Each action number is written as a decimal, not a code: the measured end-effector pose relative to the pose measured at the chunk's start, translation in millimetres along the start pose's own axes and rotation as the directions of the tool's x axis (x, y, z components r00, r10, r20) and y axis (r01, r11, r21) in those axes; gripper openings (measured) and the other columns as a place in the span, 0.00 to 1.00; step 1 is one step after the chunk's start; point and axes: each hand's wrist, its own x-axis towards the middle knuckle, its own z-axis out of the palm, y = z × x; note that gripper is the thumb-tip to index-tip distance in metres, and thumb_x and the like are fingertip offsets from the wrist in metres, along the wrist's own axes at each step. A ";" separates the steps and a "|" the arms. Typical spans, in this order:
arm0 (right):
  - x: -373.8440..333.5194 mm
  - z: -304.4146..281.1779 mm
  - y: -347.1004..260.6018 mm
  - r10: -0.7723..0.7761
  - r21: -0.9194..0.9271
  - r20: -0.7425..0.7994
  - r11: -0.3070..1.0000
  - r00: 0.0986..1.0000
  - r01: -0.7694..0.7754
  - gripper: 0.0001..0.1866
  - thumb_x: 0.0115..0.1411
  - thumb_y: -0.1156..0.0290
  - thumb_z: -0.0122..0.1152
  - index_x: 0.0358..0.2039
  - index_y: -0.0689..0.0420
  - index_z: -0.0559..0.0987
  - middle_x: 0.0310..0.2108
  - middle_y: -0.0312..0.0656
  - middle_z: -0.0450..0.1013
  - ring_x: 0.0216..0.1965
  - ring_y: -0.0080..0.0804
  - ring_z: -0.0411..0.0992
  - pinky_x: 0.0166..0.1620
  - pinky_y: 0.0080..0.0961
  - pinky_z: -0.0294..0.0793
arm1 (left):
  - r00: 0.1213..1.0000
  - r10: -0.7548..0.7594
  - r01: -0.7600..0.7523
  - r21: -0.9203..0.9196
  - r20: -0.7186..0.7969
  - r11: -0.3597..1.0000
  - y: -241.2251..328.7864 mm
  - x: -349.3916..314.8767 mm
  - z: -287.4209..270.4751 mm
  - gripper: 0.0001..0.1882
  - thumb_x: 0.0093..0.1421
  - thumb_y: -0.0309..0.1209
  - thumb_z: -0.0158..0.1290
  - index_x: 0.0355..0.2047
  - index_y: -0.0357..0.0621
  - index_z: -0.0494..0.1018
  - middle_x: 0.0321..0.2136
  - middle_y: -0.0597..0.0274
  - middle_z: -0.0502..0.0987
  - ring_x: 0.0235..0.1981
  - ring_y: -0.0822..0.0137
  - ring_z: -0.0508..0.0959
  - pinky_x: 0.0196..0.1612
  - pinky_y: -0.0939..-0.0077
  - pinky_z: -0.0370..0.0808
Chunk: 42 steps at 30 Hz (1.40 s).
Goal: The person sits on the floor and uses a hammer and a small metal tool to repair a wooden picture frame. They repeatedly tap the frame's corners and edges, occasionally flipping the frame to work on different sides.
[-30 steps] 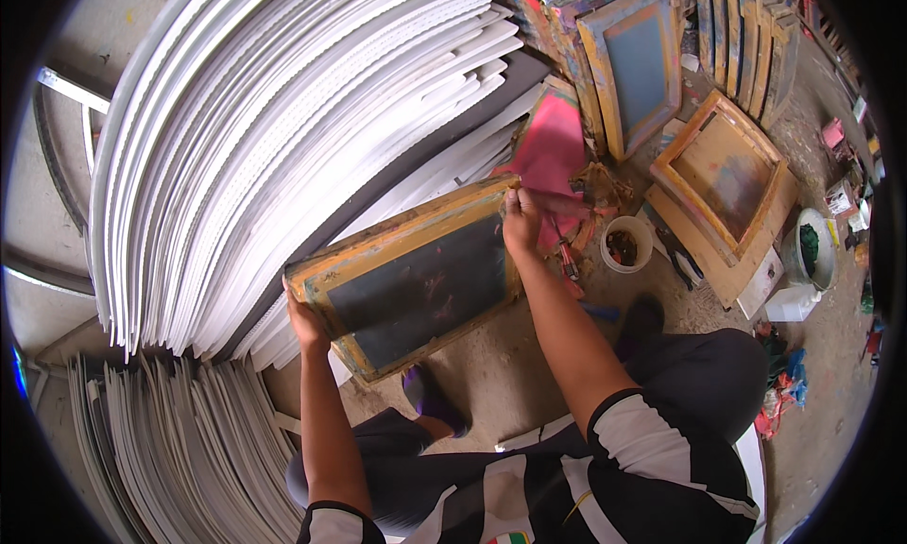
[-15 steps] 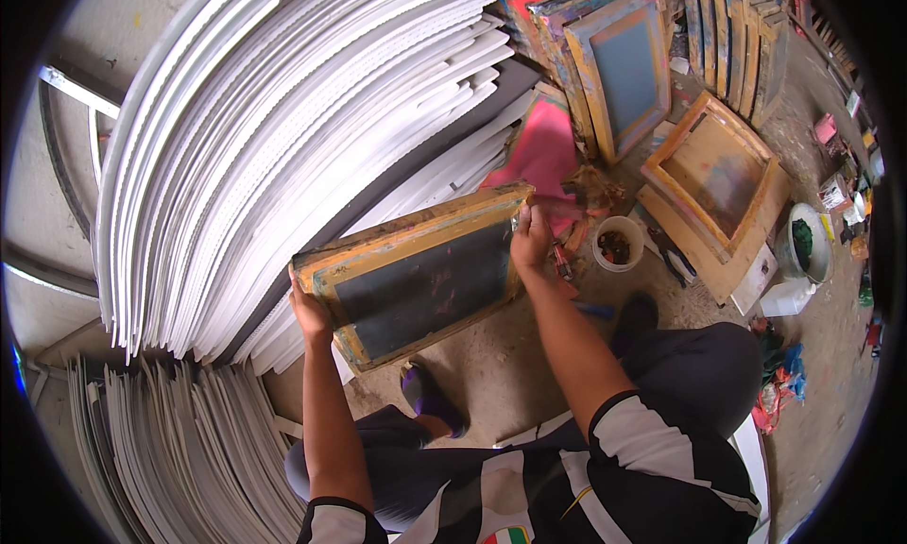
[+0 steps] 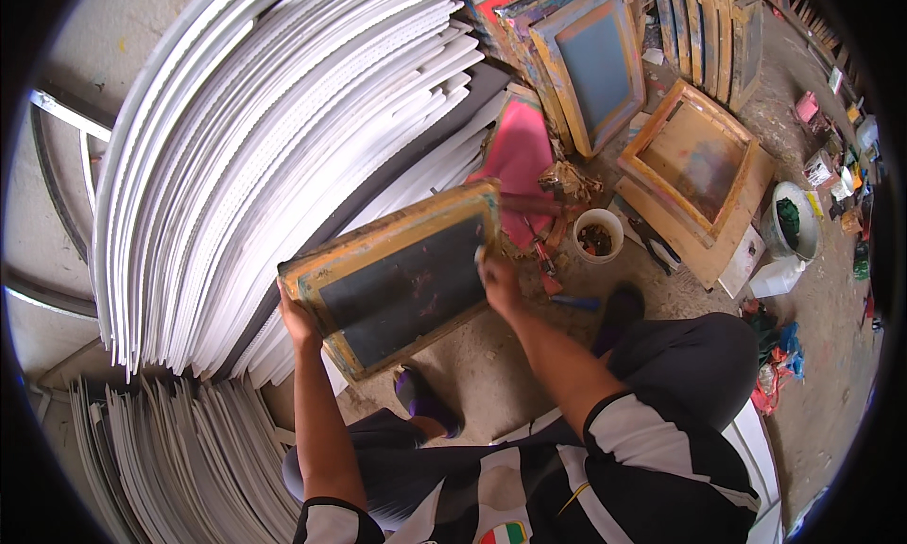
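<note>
A wooden screen-printing frame (image 3: 397, 284) with a dark mesh and paint-stained, taped borders is tilted up before me. My left hand (image 3: 300, 322) grips its left end, with the thumb side along the edge and the other fingers hidden behind. At the right edge is my right hand (image 3: 503, 281), curled and slightly blurred. A small pale spot shows at its fingertips, and I cannot make out what it is. The frame's upper right corner is free of that hand.
White sheets (image 3: 283, 147) stand in a tall stack at left, grey sheets (image 3: 189, 450) below. More printing frames (image 3: 595, 67) lean at the back; one frame (image 3: 694, 161) lies on a board. A white tub (image 3: 598, 236), pliers (image 3: 654, 246) and a bucket (image 3: 792, 221) sit at right.
My right hand has left the frame's upper right corner and moved down its right edge. The frame has shifted slightly left in view, with my left hand still on it.
</note>
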 end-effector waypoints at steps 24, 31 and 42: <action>220.3 -63.7 -7.8 0.529 -0.351 -0.437 0.644 0.727 -0.680 0.17 0.66 0.55 0.62 0.48 0.51 0.85 0.52 0.53 0.77 0.52 0.47 0.75 0.55 0.37 0.70 | 0.992 0.085 -0.104 -0.243 -0.090 0.964 -38.8 -29.1 -58.6 0.25 0.74 0.50 0.37 0.49 0.45 0.75 0.40 0.61 0.80 0.38 0.65 0.79 0.41 0.70 0.76; 226.6 -65.4 40.8 0.387 0.178 -0.292 0.920 0.875 -0.348 0.13 0.65 0.69 0.62 0.49 0.53 0.85 0.48 0.50 0.80 0.45 0.43 0.79 0.50 0.30 0.75 | 0.979 0.190 -0.198 -0.139 -0.067 0.970 -49.5 -23.0 -61.0 0.24 0.74 0.47 0.39 0.55 0.41 0.73 0.50 0.58 0.78 0.51 0.62 0.77 0.56 0.65 0.72; 201.3 -63.2 35.9 0.638 -0.363 -0.176 0.666 0.749 -0.652 0.15 0.58 0.68 0.70 0.44 0.57 0.79 0.43 0.53 0.80 0.46 0.54 0.79 0.46 0.44 0.77 | 0.983 0.168 -0.179 -0.190 -0.071 0.965 -46.6 -26.4 -64.7 0.23 0.73 0.44 0.39 0.51 0.39 0.75 0.45 0.58 0.80 0.47 0.64 0.78 0.53 0.66 0.73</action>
